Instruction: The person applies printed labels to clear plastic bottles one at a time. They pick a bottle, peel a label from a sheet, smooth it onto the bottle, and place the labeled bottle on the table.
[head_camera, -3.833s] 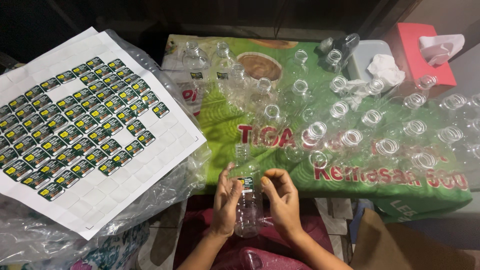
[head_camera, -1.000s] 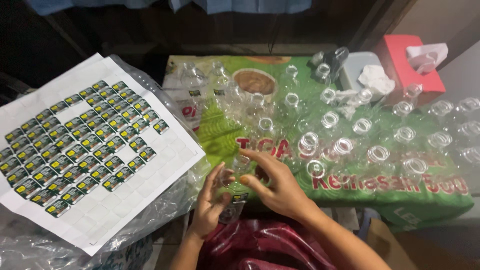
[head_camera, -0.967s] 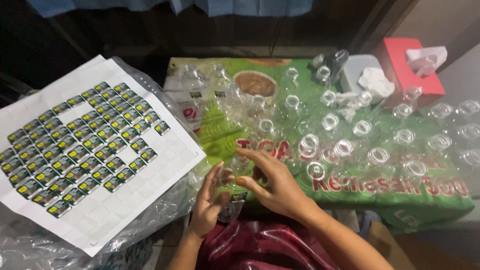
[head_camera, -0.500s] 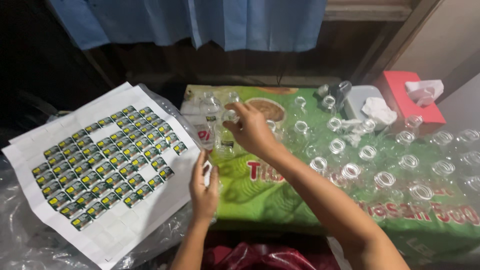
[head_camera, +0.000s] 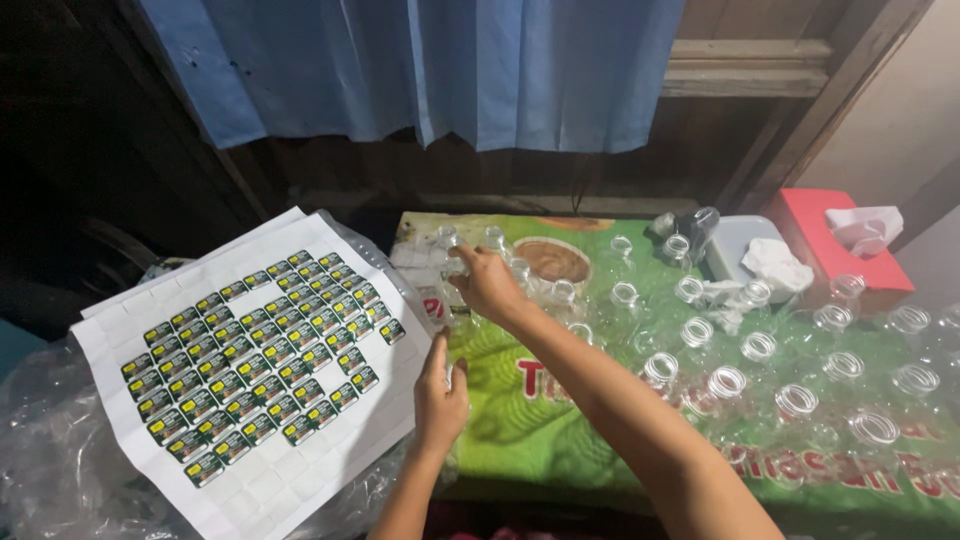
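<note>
My right hand (head_camera: 490, 283) reaches to the far left of the green printed table cover (head_camera: 520, 425). Its fingers are closed on a clear plastic bottle (head_camera: 452, 272), which stands among other labelled bottles there. My left hand (head_camera: 441, 392) rests at the table's near left edge, fingers straight, holding nothing. It touches the right edge of a white sticker sheet (head_camera: 300, 470) that carries several rows of small dark labels (head_camera: 255, 345).
Several open clear bottles (head_camera: 727, 382) stand across the right of the table. A red tissue box (head_camera: 835, 240) and a grey container (head_camera: 740, 245) with crumpled tissue sit at the back right. Clear plastic wrap (head_camera: 60, 450) lies under the sheet. A blue curtain (head_camera: 450, 70) hangs behind.
Both hands held a bottle near my lap. The right hand then carried it forward to the back left of the table, and the left hand let go and moved to the sheet's edge.
</note>
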